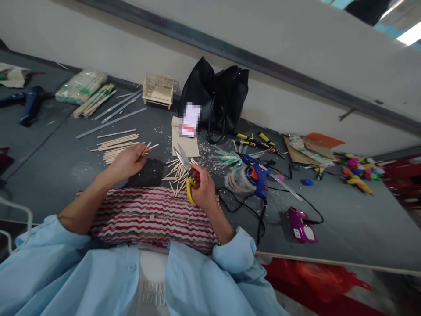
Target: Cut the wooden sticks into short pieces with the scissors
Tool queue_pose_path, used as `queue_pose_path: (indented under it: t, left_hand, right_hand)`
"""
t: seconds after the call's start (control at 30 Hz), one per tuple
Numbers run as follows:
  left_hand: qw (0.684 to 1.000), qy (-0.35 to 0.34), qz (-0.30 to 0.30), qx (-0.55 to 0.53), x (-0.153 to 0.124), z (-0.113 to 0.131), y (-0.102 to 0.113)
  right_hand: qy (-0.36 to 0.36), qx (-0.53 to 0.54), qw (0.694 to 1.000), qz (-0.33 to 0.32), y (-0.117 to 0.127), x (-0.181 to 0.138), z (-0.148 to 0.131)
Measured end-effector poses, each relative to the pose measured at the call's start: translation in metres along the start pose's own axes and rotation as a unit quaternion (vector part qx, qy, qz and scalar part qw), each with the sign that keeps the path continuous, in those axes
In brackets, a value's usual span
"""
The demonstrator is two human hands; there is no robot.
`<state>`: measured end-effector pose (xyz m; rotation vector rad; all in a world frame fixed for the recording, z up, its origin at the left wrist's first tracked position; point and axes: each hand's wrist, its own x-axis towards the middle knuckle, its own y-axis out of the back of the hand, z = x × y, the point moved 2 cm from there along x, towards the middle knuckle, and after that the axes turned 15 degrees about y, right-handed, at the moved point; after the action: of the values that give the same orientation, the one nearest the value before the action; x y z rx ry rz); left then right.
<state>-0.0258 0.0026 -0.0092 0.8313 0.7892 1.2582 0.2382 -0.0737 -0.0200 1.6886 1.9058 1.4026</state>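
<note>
Scissors (183,160) with yellow handles sit in our right hand (203,188), just right of centre on the grey work surface (345,219), blades pointing up and to the left. We record the right hand as closed around the handles, wrist bent inward and forearm rising from the rolled pale-blue sleeve (235,254). The fingers hide most of the handles, and we cannot tell whether the blades are parted. Our left hand (126,161) reaches forward, palm down, fingers pinched shut on a few thin wooden sticks (149,147) whose tips stick out to the right; how many it holds we cannot make out. Short cut sticks (176,175) lie scattered just beneath the scissors, and a pile of longer sticks (115,141) lies just beyond the left hand. A red-and-white striped cloth (151,215) is spread between the two forearms. To the right, near the right hand, lies a blue glue gun (258,175) with its black cord (259,215), and a pink object (301,226) beyond it, hard to identify. Further back stand a black bag (213,96), a small wooden bench model (160,90) and a sheet of cardboard (186,142) bearing a blurred label.
</note>
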Motion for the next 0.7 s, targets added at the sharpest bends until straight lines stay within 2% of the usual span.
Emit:
queue_pose_path:
  t: [0.07,0.13,0.2,0.27,0.3,0.37,0.5,0.7]
  left_hand:
    - [0.992,-0.020,-0.006,-0.128,0.002,0.005,-0.002]
    - [0.961,-0.005,-0.013,-0.277,0.005,0.013,-0.004]
    - [0.892,0.013,-0.028,-0.452,0.008,0.024,-0.007]
    - [0.794,0.015,-0.050,-0.606,0.012,0.035,-0.009]
    - [0.755,0.009,-0.052,-0.653,0.015,0.040,-0.011]
    - [0.723,0.000,-0.039,-0.690,0.022,0.045,-0.014]
    - [0.737,0.005,0.005,-0.676,0.033,0.039,-0.027]
    - [0.798,0.001,0.020,-0.603,0.039,0.020,-0.049]
  right_hand:
    - [0.003,-0.001,1.000,-0.001,0.000,0.000,0.000]
    - [0.005,-0.003,1.000,0.007,0.000,0.000,0.000]
    - [0.010,-0.001,1.000,0.020,0.000,0.000,0.001]
    - [0.010,0.006,0.999,0.033,0.000,-0.001,0.002]
    - [0.008,0.009,0.999,0.038,0.000,-0.001,0.003]
    - [-0.001,0.011,0.999,0.044,-0.001,-0.001,0.005]
    - [-0.019,0.018,0.999,0.042,-0.002,-0.001,0.007]
    - [-0.020,0.023,0.998,0.046,-0.002,0.000,0.008]
